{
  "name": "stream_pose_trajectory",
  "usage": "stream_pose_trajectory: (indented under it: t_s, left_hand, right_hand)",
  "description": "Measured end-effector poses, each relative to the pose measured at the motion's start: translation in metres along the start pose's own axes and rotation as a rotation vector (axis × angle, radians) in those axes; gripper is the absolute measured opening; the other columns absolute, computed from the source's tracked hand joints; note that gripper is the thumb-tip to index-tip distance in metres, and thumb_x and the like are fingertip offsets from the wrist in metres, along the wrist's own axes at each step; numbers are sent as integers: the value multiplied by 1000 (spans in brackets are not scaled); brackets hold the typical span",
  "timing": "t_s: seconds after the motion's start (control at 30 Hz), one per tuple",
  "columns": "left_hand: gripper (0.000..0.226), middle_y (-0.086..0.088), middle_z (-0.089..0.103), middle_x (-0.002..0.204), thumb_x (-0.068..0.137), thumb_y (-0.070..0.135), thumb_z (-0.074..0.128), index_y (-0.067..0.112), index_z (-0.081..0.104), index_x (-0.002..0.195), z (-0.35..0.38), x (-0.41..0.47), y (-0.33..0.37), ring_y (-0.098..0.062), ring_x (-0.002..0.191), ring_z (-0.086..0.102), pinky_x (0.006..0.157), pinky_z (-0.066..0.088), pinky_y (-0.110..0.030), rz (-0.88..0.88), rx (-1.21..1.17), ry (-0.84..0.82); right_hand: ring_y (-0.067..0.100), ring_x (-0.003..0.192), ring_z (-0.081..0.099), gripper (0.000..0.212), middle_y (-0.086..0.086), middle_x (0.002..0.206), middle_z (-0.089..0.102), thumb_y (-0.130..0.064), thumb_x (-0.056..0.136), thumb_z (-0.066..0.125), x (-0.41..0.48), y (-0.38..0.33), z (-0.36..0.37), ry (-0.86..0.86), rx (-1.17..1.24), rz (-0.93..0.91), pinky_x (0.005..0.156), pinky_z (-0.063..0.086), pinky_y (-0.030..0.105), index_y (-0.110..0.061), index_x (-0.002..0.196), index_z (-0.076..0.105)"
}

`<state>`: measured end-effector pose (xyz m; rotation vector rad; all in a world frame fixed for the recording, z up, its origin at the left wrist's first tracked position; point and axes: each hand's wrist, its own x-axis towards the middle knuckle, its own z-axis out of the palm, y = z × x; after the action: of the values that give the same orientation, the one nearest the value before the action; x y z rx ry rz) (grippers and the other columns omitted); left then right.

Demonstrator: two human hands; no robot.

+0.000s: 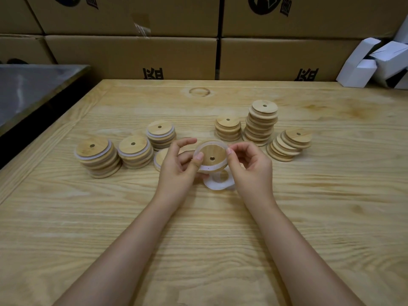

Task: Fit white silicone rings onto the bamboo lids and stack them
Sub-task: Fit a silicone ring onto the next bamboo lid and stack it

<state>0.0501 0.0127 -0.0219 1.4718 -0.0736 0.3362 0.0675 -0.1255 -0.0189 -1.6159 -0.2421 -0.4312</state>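
**Both hands on 1 lid**

The left hand (176,164) and right hand (249,166) pinch 1 lid (212,154) at its edges, a white ring (217,142) stretched round its rim. Loose rings (218,185) lie just under the lid. 3 ringed stacks (134,151) stand left of it, 3 bare stacks (261,122) right.

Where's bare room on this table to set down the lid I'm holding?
Bare: the far strip between the lid stacks and cardboard boxes, and the near table around the forearms. Crowded: the loose rings under the held lid.
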Motion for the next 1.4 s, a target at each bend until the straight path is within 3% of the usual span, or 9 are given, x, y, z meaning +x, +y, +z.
stream_pose_trajectory:
  t_s: [0.07,0.2,0.33,0.57,0.73,1.03,1.2,1.4]
  left_hand:
    - [23,1,71,87,92,0,52,18,54,105,-1,1,-1,-7,78,69,67,59,-32,5,52,3]
    - [22,2,70,87,89,-4,54,16,58,97,-3,3,-1,-6,77,69,62,56,-23,-30,0,54]
    - [23,-4,69,88,89,-5,55,18,57,95,-4,5,-2,-11,79,68,72,57,-31,-42,-6,86]
    - [20,4,72,77,91,-4,52,16,57,93,-4,6,-3,-9,73,69,62,58,-27,-65,-105,131]
    - [13,-4,72,80,92,0,50,10,58,96,-5,6,-3,-21,77,70,64,60,-36,-161,-251,144]
    - [10,-3,74,78,90,3,51,9,55,97,-5,6,0,-19,73,71,60,58,-30,-170,-284,51]
    - [16,1,73,75,92,-3,48,12,48,97,-2,3,-1,-12,75,70,67,59,-30,-137,-245,-24]
    - [28,-2,73,84,86,-7,57,15,47,102,0,-1,-4,-15,79,70,72,57,-28,-82,-103,-87]
  right_hand:
    - [3,77,62,27,-19,76,65,-6,85,63,-1,0,0,-10,-22,-26,74,48,18,-31,76,60]
    - [4,78,61,26,-19,76,64,-6,84,65,-2,-1,0,-25,-37,-50,76,50,22,-31,78,60]
    - [5,78,61,22,-16,77,64,-8,85,66,-3,-2,1,-46,-54,-20,77,50,25,-29,79,61]
    - [3,79,65,17,-8,81,70,-7,84,68,-1,-5,2,-34,62,93,73,49,14,-22,76,66]
    - [4,76,65,14,-6,80,71,-6,83,69,1,-6,2,-51,107,135,72,51,16,-18,75,67]
    - [6,74,64,10,-1,80,67,-2,84,66,0,-6,1,-82,189,122,70,50,17,-11,82,64]
    - [4,74,61,19,-8,79,63,-5,85,66,-1,-3,6,-35,140,93,71,49,19,-22,81,58]
    - [6,78,65,22,-16,76,66,-12,87,65,-1,0,4,58,22,10,75,52,25,-32,80,60]
